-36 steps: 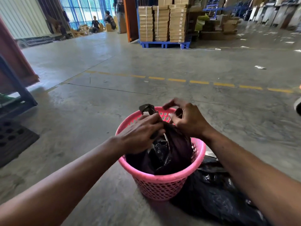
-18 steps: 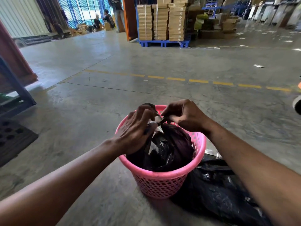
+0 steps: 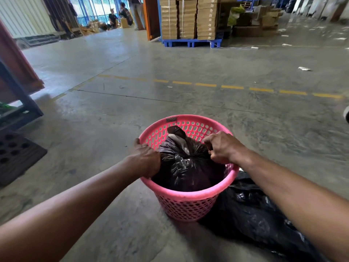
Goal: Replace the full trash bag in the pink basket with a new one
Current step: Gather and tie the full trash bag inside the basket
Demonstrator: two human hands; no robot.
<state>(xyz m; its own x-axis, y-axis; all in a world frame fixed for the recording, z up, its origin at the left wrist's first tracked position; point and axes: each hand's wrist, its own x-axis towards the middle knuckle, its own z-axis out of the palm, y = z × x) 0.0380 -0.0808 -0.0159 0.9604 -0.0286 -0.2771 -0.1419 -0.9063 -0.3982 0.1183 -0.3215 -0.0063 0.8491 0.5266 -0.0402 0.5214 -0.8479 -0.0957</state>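
Note:
A pink perforated basket (image 3: pixel 188 203) stands on the concrete floor in front of me. Inside it sits a full black trash bag (image 3: pixel 187 165), knotted at the top with the tied end sticking up. My left hand (image 3: pixel 146 159) reaches down between the basket's left rim and the bag, fingers closed on the bag's side. On the bag's right side, just inside the right rim, my right hand (image 3: pixel 222 147) is clenched on bunched plastic. Another black plastic bag (image 3: pixel 260 218) lies crumpled on the floor to the right of the basket, partly under my right forearm.
A dark perforated mat (image 3: pixel 15 156) and a blue metal frame (image 3: pixel 20 99) are at the left. Stacked cardboard boxes on a blue pallet (image 3: pixel 190 42) stand far ahead. People sit by the far windows (image 3: pixel 120 17). A dashed yellow line (image 3: pixel 232 87) crosses the floor.
Both hands left the knot at the bag's top and moved apart and down to the bag's left and right sides. The knot now stands free.

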